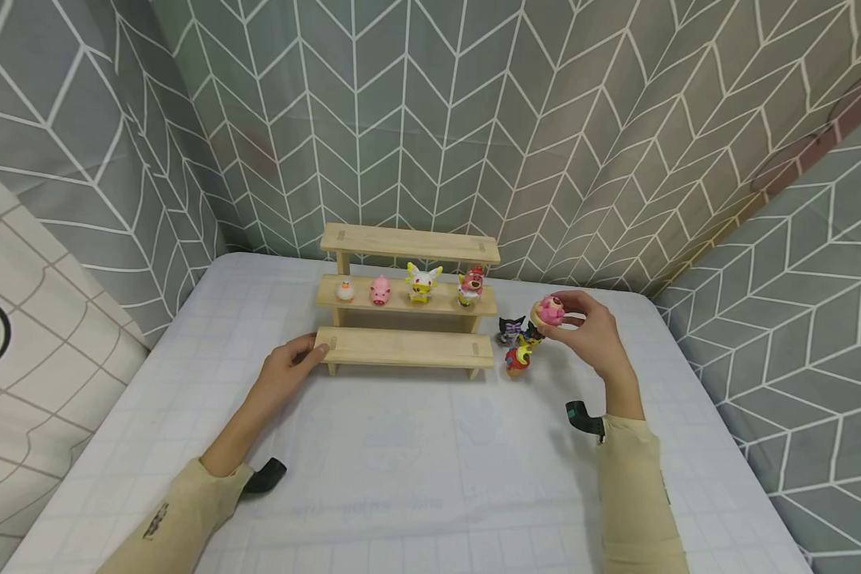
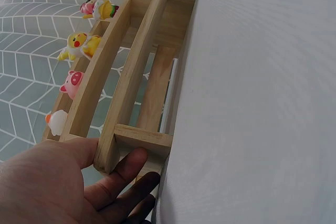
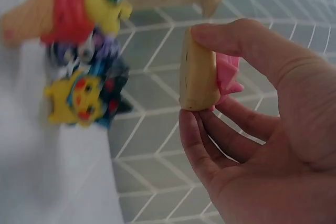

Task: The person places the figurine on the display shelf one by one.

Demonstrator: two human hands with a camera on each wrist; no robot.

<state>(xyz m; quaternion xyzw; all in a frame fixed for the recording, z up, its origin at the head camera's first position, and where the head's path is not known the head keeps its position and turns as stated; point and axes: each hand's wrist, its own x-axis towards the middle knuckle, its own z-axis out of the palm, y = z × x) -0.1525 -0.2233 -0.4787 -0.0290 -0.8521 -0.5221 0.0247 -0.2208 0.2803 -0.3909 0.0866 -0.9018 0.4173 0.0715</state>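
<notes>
My right hand (image 1: 591, 331) pinches a pink figurine (image 1: 549, 311) between thumb and fingers, raised above the table's right side. In the right wrist view its round tan base (image 3: 199, 72) shows edge-on. Below and left of it stand several other figurines: a black-and-purple one (image 1: 511, 330), a yellow Pikachu-like one (image 3: 79, 98) and a red-and-yellow one on a cone (image 1: 518, 360). My left hand (image 1: 287, 368) grips the left end of the three-tier wooden shelf's (image 1: 409, 348) lowest step, thumb on top and fingers beneath. That lowest step carries nothing.
On the middle step stand a small white figurine (image 1: 345, 290), a pink pig (image 1: 380, 290), a white-and-yellow figurine (image 1: 422, 283) and a red-and-pink one (image 1: 471, 285). A white cloth (image 1: 402, 478) covers the table. Patterned curtains (image 1: 430, 119) hang behind and beside it.
</notes>
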